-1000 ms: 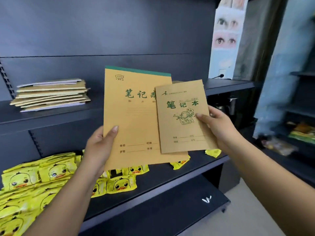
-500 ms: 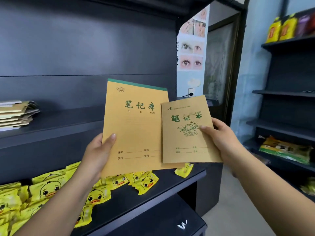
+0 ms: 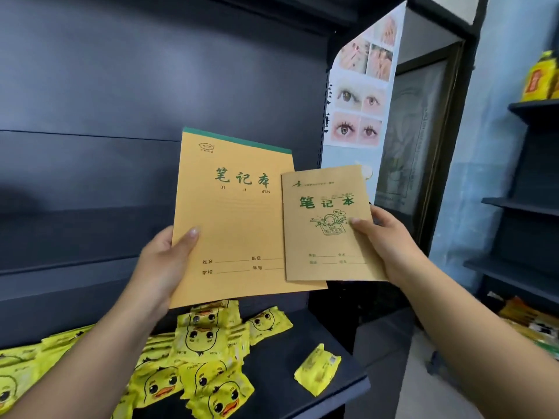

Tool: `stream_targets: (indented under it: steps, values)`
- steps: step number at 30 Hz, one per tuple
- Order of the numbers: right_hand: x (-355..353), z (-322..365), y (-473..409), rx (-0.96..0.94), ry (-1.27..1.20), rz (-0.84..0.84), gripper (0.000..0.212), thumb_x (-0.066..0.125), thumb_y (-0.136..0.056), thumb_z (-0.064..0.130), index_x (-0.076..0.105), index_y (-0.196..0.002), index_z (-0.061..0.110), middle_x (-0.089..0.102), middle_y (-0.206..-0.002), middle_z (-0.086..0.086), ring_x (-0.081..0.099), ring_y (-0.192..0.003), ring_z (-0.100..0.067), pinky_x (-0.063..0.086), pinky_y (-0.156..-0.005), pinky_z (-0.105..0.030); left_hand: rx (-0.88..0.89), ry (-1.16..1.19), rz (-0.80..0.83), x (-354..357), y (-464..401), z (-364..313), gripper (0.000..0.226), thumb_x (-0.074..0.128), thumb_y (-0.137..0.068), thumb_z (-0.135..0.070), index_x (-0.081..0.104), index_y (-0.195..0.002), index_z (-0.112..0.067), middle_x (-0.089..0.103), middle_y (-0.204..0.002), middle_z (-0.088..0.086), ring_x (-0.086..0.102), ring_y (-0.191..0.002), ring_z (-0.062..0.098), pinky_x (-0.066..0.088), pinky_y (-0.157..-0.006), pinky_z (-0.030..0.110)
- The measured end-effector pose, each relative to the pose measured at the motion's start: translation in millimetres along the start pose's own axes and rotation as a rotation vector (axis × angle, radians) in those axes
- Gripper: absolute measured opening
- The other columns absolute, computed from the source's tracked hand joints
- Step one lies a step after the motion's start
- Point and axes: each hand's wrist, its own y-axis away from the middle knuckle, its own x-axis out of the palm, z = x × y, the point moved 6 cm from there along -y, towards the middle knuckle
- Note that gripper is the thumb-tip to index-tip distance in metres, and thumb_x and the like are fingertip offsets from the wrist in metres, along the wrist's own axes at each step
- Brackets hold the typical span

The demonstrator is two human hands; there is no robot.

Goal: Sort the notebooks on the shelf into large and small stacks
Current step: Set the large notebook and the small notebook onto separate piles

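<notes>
**newbie:** Left hand (image 3: 160, 264) grips the large notebook (image 3: 233, 219) by its left edge, right hand (image 3: 384, 240) pinches the small notebook (image 3: 326, 228), which overlaps the large one's right edge. Both are up in the air above the duck packets (image 3: 199, 358). What now?

**shelfguy:** I'd say keep the covers facing you and judge size by that overlap. Then lay each one flat on the shelf (image 3: 302, 364), well apart from the packets, and square the corners so the stacks don't slide.
</notes>
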Motion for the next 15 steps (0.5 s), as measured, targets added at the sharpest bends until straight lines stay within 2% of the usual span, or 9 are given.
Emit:
stream_targets:
  steps: [3, 7, 12, 15]
  values:
    - [-1.6, -12.1, -38.3, -0.002, -0.008, 0.038, 0.033, 0.055, -0.092, 0.015, 0.055, -0.124, 0.023, 0.068, -0.104, -0.001, 0.066, -0.087, -0.023, 0.055, -0.077, -0.040, -0.001, -0.032, -0.045, 17.0, -19.0, 3.3, 0.011, 0.049, -0.093, -0.028, 0.058, -0.098, -0.025, 0.065, -0.084, -0.001, 0.062, -0.074, 0.017, 0.046, -0.057, 0.029]
    - [0.3, -22.8, -96.5, -0.024, -0.016, 0.137, 0.035, 0.055, -0.091, 0.014, 0.053, -0.124, 0.027, 0.069, -0.104, 0.000, 0.067, -0.085, -0.022, 0.055, -0.073, -0.036, 0.024, -0.080, -0.126, 38.5, -41.6, 8.8, 0.009, 0.049, -0.093, -0.028, 0.058, -0.089, -0.027, 0.066, -0.083, 0.000, 0.062, -0.072, 0.018, 0.047, -0.058, 0.030]
    - [18.9, -34.0, -153.9, -0.028, -0.074, 0.250, 0.027, 0.053, -0.092, 0.008, 0.055, -0.110, 0.027, 0.068, -0.107, -0.006, 0.065, -0.082, -0.022, 0.052, -0.070, -0.033, 0.036, -0.205, -0.235, 52.0, -64.9, 9.4, 0.011, 0.048, -0.094, -0.030, 0.058, -0.096, -0.025, 0.067, -0.088, 0.000, 0.063, -0.076, 0.017, 0.048, -0.059, 0.030]
    - [32.1, -41.9, -185.2, -0.011, -0.077, 0.329, 0.029, 0.053, -0.092, 0.009, 0.052, -0.116, 0.025, 0.066, -0.104, -0.004, 0.064, -0.083, -0.021, 0.051, -0.064, -0.032, 0.010, -0.262, -0.303, 60.6, -80.2, 11.8, 0.016, 0.049, -0.093, -0.031, 0.058, -0.102, -0.022, 0.067, -0.090, 0.003, 0.062, -0.077, 0.020, 0.048, -0.061, 0.030]
